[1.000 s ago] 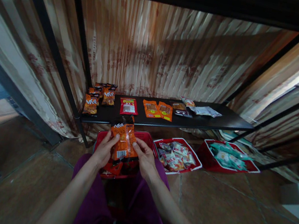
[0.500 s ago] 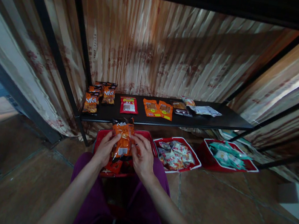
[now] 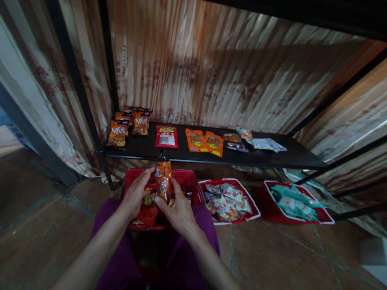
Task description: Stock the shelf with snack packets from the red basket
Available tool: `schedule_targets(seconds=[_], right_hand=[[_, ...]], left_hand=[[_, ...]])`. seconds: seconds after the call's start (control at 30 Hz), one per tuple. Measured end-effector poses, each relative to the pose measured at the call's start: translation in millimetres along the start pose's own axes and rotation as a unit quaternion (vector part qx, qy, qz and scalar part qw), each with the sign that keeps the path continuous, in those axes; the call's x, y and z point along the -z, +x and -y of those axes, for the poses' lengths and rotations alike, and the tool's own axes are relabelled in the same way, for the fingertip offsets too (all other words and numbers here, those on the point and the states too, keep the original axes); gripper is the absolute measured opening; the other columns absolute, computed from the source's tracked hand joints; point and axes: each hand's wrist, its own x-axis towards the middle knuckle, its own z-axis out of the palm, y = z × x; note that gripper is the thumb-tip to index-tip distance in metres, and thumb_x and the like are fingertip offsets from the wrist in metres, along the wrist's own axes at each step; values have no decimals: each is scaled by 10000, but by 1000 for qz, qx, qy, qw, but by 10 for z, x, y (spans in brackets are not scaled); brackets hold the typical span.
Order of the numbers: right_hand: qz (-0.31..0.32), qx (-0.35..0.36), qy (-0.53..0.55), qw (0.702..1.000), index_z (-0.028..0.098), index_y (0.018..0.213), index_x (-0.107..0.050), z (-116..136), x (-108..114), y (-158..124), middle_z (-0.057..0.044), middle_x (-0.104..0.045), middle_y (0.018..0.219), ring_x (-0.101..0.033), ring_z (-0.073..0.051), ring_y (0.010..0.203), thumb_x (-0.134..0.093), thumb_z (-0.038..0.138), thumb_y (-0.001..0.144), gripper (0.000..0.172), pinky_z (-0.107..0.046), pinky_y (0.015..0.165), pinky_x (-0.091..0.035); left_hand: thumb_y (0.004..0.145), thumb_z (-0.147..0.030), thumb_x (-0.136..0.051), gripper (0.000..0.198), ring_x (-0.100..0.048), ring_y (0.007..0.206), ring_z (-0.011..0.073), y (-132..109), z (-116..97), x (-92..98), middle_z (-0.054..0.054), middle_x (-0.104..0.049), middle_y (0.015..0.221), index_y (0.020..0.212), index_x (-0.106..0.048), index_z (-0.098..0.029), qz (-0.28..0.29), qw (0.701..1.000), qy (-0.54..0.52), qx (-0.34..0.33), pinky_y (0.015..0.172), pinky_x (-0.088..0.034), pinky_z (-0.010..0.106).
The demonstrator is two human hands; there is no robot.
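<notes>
Both my hands hold one orange snack packet [image 3: 162, 182] upright, edge-on to me, above a red basket [image 3: 187, 180] on the floor. My left hand [image 3: 137, 193] grips the packet's left side with curled fingers. My right hand [image 3: 174, 209] pinches its lower right side. More orange packets [image 3: 147, 212] lie in the basket under my hands. On the low black shelf [image 3: 287, 158] ahead, matching orange packets [image 3: 118, 134] stand at the left end.
The shelf also carries a red packet [image 3: 167, 137], two flat orange packets [image 3: 204, 142] and pale packets [image 3: 265, 143]. Two more red baskets [image 3: 229, 201] [image 3: 295, 202] of snacks sit on the tiled floor to the right. Striped foil sheeting lines the black frame.
The packet has turned from facing me flat to edge-on and sunk a little toward the basket. My hands have closed in around it.
</notes>
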Motion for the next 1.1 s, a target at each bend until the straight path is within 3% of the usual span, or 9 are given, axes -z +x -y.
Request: schedule_targets(seconds=[0.1, 0.23, 0.43, 0.53, 0.63, 0.93, 1.1], right_hand=[[-10, -25, 54, 998, 208, 1275, -466, -81, -37, 20, -87, -650, 1112, -613, -280, 1007, -721, 361, 653, 689, -451, 911, -433], [-26, -12, 182, 983, 223, 1170, -504, -188, -76, 61, -47, -643, 1099, -603, -220, 1001, -701, 284, 665, 546, -382, 913, -436], [-13, -91, 397, 913, 253, 1050, -592, -87, -11, 49, -20, -684, 1045, -629, -214, 955, -736, 258, 616, 457, -357, 857, -461], [2, -157, 450, 879, 261, 995, -630, -46, 33, 28, -11, -711, 983, -651, -217, 890, -756, 259, 594, 421, -346, 768, -485], [-4, -180, 480, 859, 254, 946, -657, -51, 41, 41, -8, -724, 942, -653, -218, 892, -780, 255, 574, 392, -337, 738, -493], [-29, -182, 472, 862, 238, 932, -667, -154, -3, 142, -15, -720, 953, -657, -189, 860, -795, 323, 592, 373, -287, 654, -509], [73, -125, 459, 877, 262, 1045, -633, -115, 6, 124, -17, -700, 1037, -648, -191, 944, -791, 273, 600, 472, -334, 828, -498]], left_hand=[[791, -565, -520, 448, -482, 1184, 259, -73, -36, -35, 74, -562, 1283, 1082, -667, -258, 31, 999, 26, -33, 804, -491, 316], [806, -534, -517, 407, -513, 1143, 257, -132, -56, -73, 88, -585, 1250, 1015, -697, -236, 41, 997, 36, -49, 791, -505, 316], [736, -371, -664, 257, -605, 967, 193, -57, -47, -54, 72, -669, 1048, 939, -697, -216, 3, 997, 23, -73, 784, -488, 268], [675, -279, -725, 280, -624, 889, 179, 4, 10, -19, 58, -689, 948, 940, -683, -202, -19, 998, 8, -58, 815, -470, 279], [658, -284, -741, 323, -624, 929, 201, 28, 98, 7, 68, -694, 957, 961, -666, -197, 0, 999, -15, -41, 865, -453, 317], [602, -343, -783, 437, -609, 987, 213, 38, 211, 68, 105, -676, 1028, 974, -647, -160, 14, 1000, -7, 1, 937, -403, 373], [600, -332, -779, 394, -615, 919, 190, 59, 191, 71, 71, -685, 938, 941, -656, -175, -16, 999, -11, -27, 906, -419, 350]])
